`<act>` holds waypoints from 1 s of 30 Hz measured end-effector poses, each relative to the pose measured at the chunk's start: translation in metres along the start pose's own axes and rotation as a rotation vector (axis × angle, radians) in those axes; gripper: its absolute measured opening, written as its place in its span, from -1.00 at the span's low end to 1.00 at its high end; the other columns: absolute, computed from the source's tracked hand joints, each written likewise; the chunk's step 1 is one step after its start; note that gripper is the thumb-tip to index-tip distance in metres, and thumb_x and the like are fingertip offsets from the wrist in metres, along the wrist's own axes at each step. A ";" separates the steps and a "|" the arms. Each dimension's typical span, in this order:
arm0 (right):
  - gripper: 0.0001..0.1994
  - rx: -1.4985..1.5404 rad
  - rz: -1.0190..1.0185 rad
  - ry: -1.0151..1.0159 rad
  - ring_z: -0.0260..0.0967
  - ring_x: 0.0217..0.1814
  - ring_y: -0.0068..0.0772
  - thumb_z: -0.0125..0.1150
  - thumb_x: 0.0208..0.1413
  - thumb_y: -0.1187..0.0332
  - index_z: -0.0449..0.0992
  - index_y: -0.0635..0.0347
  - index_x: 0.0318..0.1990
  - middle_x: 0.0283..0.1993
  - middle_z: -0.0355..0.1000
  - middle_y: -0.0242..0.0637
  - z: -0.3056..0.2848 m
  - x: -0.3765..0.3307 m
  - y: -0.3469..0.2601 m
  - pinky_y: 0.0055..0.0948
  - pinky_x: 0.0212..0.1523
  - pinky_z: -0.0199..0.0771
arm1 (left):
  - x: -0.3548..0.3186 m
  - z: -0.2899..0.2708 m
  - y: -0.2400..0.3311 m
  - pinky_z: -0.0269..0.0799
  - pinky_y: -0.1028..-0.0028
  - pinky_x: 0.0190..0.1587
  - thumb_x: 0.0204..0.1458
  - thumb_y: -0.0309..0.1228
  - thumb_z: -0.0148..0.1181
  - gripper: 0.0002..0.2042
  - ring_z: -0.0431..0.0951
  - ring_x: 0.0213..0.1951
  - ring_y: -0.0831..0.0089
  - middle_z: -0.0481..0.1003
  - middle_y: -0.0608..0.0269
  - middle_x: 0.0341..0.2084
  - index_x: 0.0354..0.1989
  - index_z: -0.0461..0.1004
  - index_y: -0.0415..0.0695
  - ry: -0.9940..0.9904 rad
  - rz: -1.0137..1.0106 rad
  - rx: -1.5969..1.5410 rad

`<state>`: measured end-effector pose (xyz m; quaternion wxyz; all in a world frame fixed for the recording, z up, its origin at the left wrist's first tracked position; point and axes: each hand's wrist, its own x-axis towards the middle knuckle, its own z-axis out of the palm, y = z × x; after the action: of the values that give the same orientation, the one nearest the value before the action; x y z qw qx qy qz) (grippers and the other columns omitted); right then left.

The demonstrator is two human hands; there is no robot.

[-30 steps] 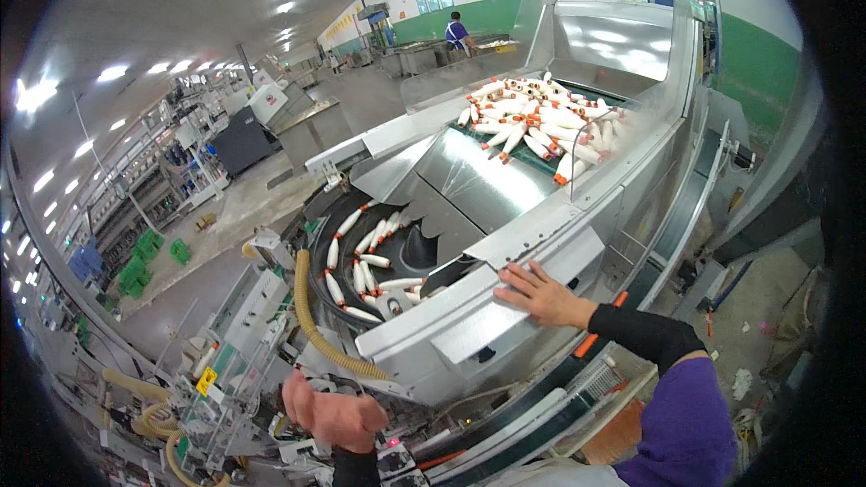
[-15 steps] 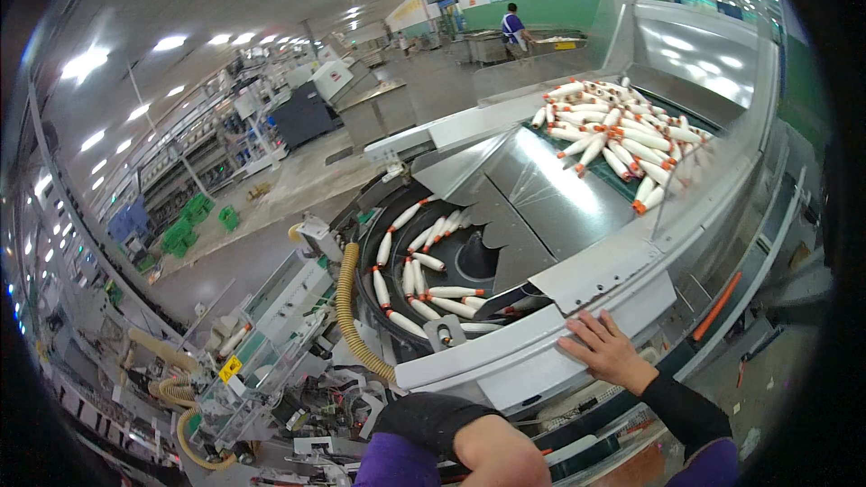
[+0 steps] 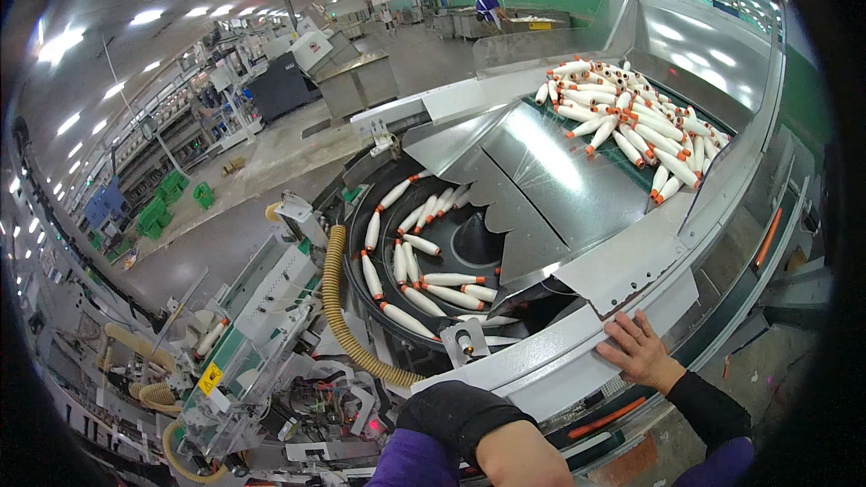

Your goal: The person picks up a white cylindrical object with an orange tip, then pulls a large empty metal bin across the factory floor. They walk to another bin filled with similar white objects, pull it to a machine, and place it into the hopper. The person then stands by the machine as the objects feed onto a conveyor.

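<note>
My right hand [image 3: 642, 352] rests flat, fingers spread, on the white metal side panel [image 3: 541, 362] of a bobbin feeding machine; it grips nothing. At the lower edge, my left arm is bent, its black cuff [image 3: 456, 415] near the same panel. Only bare skin by the wrist of my left hand [image 3: 521, 458] shows; the fingers are hidden. Beyond the panel, white yarn bobbins [image 3: 419, 300] with orange ends lie in a round black bowl [image 3: 476, 239]. More yarn bobbins [image 3: 622, 113] are heaped on a dark green belt at the upper right.
A bare steel chute [image 3: 532, 171] lies between heap and bowl. Along the bowl's left side runs a ribbed yellow hose [image 3: 336, 298]. Machinery with loose wiring [image 3: 347, 401] fills the lower left. Green crates [image 3: 155, 215] stand on the floor. A person [image 3: 489, 4] works by far bins.
The view has shifted, so the machine sits a little differently in the picture. Bobbins in the bowl have changed position slightly. My right hand stays flat on the panel.
</note>
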<state>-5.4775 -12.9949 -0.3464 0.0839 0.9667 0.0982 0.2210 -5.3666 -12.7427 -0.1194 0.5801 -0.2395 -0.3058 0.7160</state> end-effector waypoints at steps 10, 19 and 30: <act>-0.32 0.006 0.012 0.044 0.02 0.63 -0.01 0.34 -0.09 0.49 0.48 -0.25 0.29 0.48 0.25 -0.24 0.002 0.020 -0.033 0.20 0.63 -0.22 | 0.046 -0.008 -0.006 0.03 -0.19 0.51 0.37 -0.32 0.00 -0.46 0.07 0.49 -0.19 0.15 -0.18 0.47 0.44 0.20 -0.37 0.037 -0.324 0.005; -0.31 0.010 0.020 0.053 0.11 0.59 -0.04 0.36 -0.09 0.49 0.46 -0.26 0.29 0.44 0.30 -0.25 -0.006 0.042 -0.062 0.19 0.62 -0.20 | 0.117 -0.001 -0.056 0.06 -0.11 0.49 0.37 -0.50 -0.09 -0.56 0.21 0.43 -0.08 0.28 -0.08 0.40 0.40 0.27 -0.33 0.167 -0.390 -0.230; -0.30 0.035 0.056 -0.005 0.09 0.61 -0.10 0.33 -0.06 0.51 0.44 -0.25 0.32 0.48 0.26 -0.26 -0.008 0.064 -0.100 0.14 0.64 -0.26 | 0.181 -0.057 -0.058 0.12 0.00 0.47 0.37 -0.48 -0.11 -0.56 0.27 0.40 0.06 0.34 -0.05 0.36 0.40 0.27 -0.32 -0.182 -0.649 -0.021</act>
<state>-5.4394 -12.8827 -0.3337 0.0608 0.9710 0.0746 0.2190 -5.3252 -12.5490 -0.1152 0.7456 -0.0706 -0.4238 0.5094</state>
